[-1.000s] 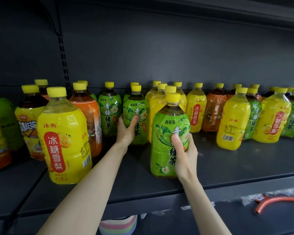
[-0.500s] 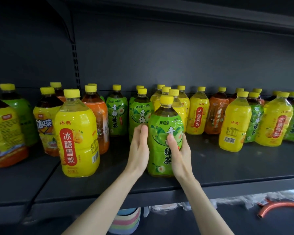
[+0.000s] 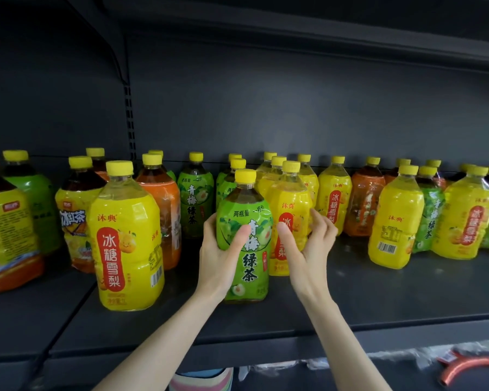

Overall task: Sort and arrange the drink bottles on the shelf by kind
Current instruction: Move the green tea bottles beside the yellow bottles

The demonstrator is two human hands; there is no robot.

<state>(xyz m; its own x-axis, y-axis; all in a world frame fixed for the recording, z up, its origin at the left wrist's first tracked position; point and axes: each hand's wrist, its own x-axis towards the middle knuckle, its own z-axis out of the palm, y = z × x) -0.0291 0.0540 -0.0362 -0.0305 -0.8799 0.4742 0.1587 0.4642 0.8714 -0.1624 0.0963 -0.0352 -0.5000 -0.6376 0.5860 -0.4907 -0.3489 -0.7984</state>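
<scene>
A green-labelled plum green tea bottle (image 3: 254, 266) with a yellow cap stands upright near the front of the dark shelf (image 3: 350, 300). My left hand (image 3: 218, 255) grips its left side, thumb across the label. Just behind and to its right stands a yellow-labelled pear drink bottle (image 3: 290, 198). My right hand (image 3: 308, 249) wraps round this one, thumb on the red label and fingers on its right side. More green tea bottles (image 3: 195, 204) stand at the back.
A large yellow pear bottle (image 3: 127, 238) stands front left, with an orange-labelled bottle (image 3: 161, 198) and iced tea bottles behind it. Mixed yellow (image 3: 393, 221), green and orange bottles fill the right. Below the shelf are an orange curved object (image 3: 469, 365) and a striped item (image 3: 201, 379).
My left hand left the rear green bottle and took hold of the front green bottle. My right hand released that bottle and moved onto the yellow bottle behind it.
</scene>
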